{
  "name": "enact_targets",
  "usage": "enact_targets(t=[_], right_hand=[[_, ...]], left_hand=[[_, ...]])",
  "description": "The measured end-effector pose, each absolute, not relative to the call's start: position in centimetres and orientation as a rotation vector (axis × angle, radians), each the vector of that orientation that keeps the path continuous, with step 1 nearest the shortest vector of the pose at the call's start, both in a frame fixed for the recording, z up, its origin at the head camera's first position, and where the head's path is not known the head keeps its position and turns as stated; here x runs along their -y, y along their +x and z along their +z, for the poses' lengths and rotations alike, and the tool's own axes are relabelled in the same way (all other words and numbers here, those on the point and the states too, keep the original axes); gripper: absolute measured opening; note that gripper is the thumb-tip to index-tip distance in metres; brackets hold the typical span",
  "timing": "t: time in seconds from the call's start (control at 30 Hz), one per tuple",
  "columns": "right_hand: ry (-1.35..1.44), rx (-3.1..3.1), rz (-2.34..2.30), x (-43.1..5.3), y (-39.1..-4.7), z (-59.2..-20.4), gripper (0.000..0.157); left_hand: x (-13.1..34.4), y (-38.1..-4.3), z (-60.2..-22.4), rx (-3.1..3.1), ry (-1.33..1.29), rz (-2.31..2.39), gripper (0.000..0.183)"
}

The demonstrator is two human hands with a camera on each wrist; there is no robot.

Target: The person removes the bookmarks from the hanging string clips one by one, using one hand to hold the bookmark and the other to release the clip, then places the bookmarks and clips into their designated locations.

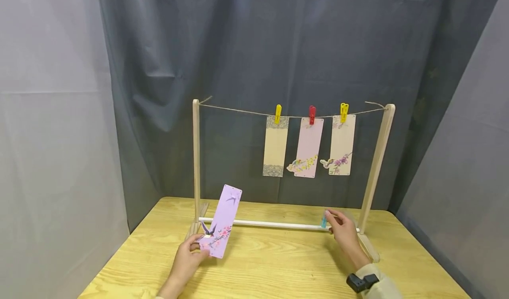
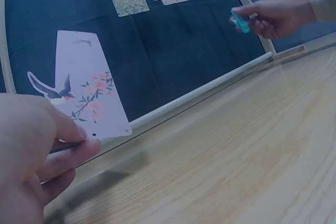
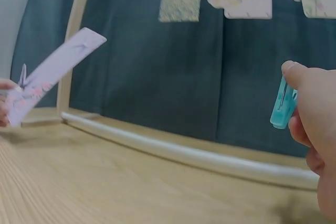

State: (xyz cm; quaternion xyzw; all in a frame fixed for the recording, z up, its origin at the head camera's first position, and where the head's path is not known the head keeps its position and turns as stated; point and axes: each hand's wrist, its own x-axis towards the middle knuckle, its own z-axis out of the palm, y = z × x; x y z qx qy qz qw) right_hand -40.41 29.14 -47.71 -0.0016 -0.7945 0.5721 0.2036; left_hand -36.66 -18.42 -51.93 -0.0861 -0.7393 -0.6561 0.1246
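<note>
At near left, the left hand [image 1: 186,255] pinches the purple card [image 1: 225,215] by its lower end; at right, the right hand [image 1: 344,233] pinches the teal clip [image 3: 284,105]. The card should be light, stiff, perhaps paper; better hold its edge, not the delicate bird cut-out [image 2: 59,94].

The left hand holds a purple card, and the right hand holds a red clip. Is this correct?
Not quite: the clip in the right hand is turquoise, not red, as the right wrist view shows. The left hand does hold the purple card.
</note>
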Motion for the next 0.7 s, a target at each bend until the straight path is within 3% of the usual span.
enact_targets(t=[0.7], right_hand=[[-0.102,2.354,1.284,-31.7,-39.8,-52.7,0.054]], left_hand=[[19.3,-36.1,-52.1,2.226,-0.252,-1.850,0.049]])
